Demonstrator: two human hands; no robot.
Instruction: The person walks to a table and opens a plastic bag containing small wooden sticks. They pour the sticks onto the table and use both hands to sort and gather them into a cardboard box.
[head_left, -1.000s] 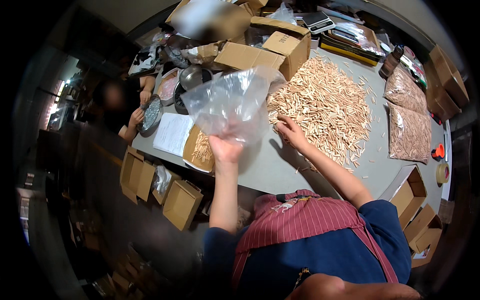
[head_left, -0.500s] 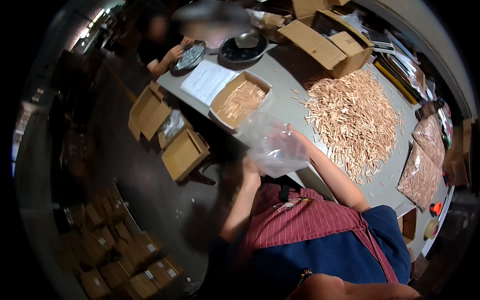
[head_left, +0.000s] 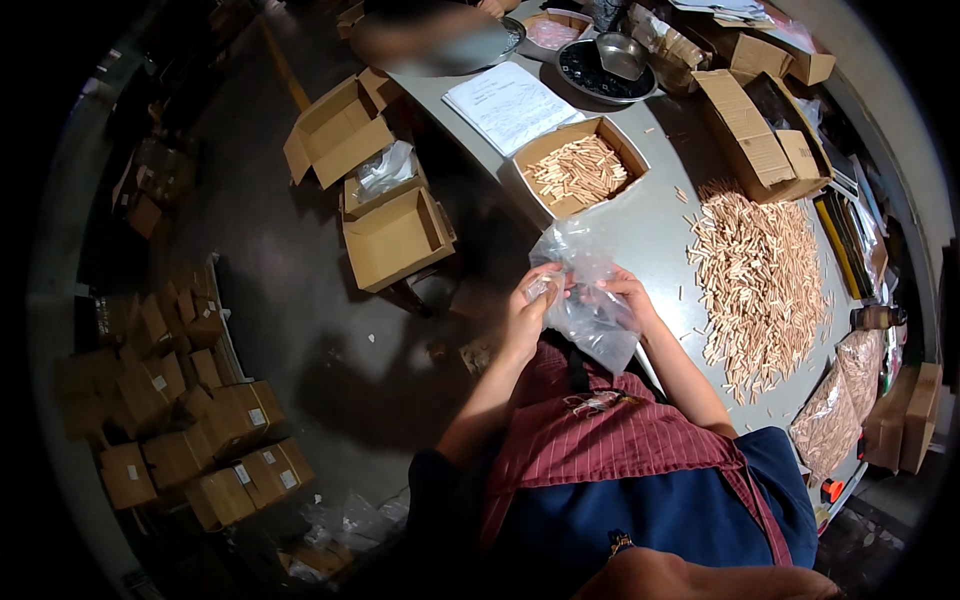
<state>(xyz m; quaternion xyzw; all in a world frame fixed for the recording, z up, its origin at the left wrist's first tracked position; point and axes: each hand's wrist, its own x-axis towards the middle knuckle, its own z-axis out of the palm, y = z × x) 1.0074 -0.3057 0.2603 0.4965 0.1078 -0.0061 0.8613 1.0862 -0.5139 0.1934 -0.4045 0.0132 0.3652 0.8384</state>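
A clear plastic bag (head_left: 598,325) hangs between my two hands at the table's near edge, its film crumpled and seemingly with nothing inside. My left hand (head_left: 530,308) is closed on the bag's left side, fingers bunched in the film. On the other side my right hand (head_left: 628,292) pinches the bag with thumb and fingers. Just beyond the bag stands an open cardboard box (head_left: 523,203) partly filled with short wooden dowels (head_left: 580,170). To the right of my hands a large heap of the same dowels (head_left: 755,290) lies loose on the table.
Written papers (head_left: 510,105) lie beyond the box, near a black-filled metal bowl (head_left: 590,85) with a scoop (head_left: 622,55). A larger carton (head_left: 750,130) stands behind the heap. Filled bags (head_left: 825,420) sit at right. Empty open boxes (head_left: 395,240) stand left, below table height.
My hands have drawn closer together and gathered the bag's film, which was spread wider before. The view has turned left, so the table appears farther right.
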